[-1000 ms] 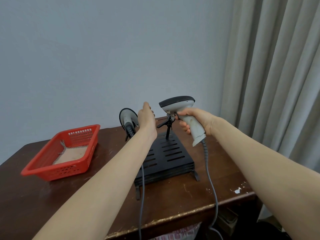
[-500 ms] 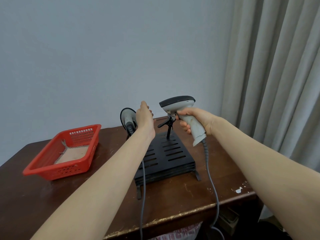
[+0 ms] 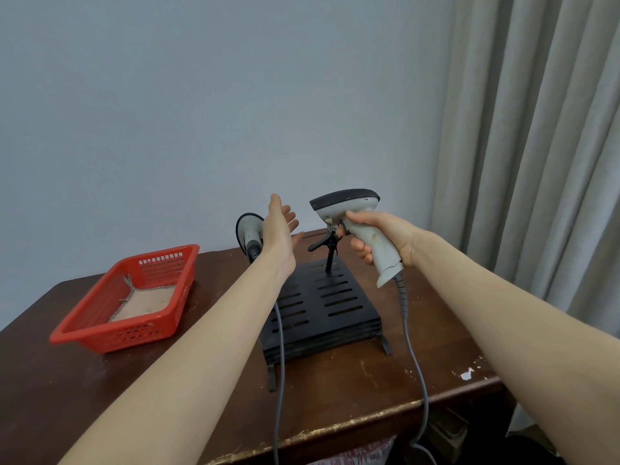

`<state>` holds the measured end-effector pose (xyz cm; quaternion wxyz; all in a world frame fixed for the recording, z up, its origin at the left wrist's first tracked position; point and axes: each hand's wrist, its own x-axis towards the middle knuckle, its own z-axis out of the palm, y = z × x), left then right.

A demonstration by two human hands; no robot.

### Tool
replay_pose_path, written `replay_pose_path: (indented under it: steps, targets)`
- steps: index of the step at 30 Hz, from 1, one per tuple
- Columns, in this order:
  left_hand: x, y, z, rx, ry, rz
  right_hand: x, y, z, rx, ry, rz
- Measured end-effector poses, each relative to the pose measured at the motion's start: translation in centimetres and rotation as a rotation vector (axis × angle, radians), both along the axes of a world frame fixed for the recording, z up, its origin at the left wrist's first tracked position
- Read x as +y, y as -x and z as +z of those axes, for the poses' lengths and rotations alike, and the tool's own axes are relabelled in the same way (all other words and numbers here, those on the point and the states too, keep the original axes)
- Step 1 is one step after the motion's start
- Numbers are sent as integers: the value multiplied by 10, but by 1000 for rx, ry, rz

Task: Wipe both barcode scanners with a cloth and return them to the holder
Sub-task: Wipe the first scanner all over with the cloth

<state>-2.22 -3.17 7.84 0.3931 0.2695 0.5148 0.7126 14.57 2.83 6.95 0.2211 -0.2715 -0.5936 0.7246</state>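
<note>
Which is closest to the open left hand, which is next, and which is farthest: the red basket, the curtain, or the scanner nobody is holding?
Counting from the left hand in the head view:
1. The unheld scanner, right beside the hand, on its left.
2. The red basket, lower down and off to the left.
3. The curtain, far away on the right.

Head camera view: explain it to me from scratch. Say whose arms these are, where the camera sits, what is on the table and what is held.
No machine here: a person works with bare hands, and the one camera sits on their head, looking forward and down. The right hand grips a grey barcode scanner by its handle, above a black slotted holder. The left hand is open, holding nothing, in front of a second scanner. On the brown table also sits a red basket with a cloth inside.
</note>
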Motion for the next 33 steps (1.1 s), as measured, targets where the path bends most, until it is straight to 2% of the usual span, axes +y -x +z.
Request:
replay_pose_path:
  steps: [9, 26, 33]
  targets:
    - [-6, 8, 3, -58, -50, -168, 4, 3, 2, 0, -33, 62]
    - [-4, 15, 2, -41, -33, -197, 5, 12, 3, -76, -128, 94]
    - [-5, 21, 5, -192, -52, -295, 2, 11, 4, -131, -149, 93]
